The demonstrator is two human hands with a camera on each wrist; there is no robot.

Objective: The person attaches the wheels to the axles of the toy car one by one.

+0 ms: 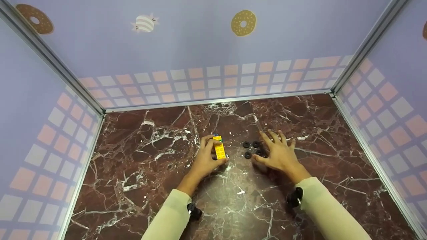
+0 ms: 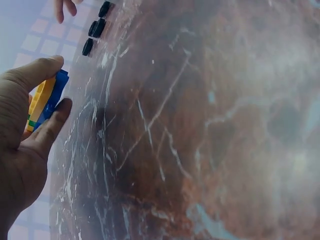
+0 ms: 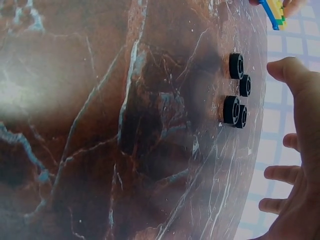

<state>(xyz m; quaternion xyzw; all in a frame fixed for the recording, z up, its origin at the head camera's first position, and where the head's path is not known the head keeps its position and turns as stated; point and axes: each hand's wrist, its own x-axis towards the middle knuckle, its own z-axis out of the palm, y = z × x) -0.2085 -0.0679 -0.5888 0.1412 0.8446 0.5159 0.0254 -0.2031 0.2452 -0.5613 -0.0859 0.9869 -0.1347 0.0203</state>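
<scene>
My left hand [image 1: 205,159] grips a small block assembly of yellow studded bricks [image 1: 219,150] between thumb and fingers. Blue pieces [image 2: 54,95] and a bit of green show on the assembly in the left wrist view. Several black toy wheels [image 1: 246,144] lie grouped on the table to the right of it. Over the right side of that group, my right hand [image 1: 279,156] is spread with its fingers extended, holding nothing. In the right wrist view its thumb stands apart from the wheels [image 3: 236,66].
The dark red marbled tabletop [image 1: 160,186] is bounded by lilac panels [image 1: 200,43] with printed squares at the back and both sides. Metal rails [image 1: 220,100] run along the panels' lower edges. A black wrist device [image 1: 295,197] sits on the right sleeve.
</scene>
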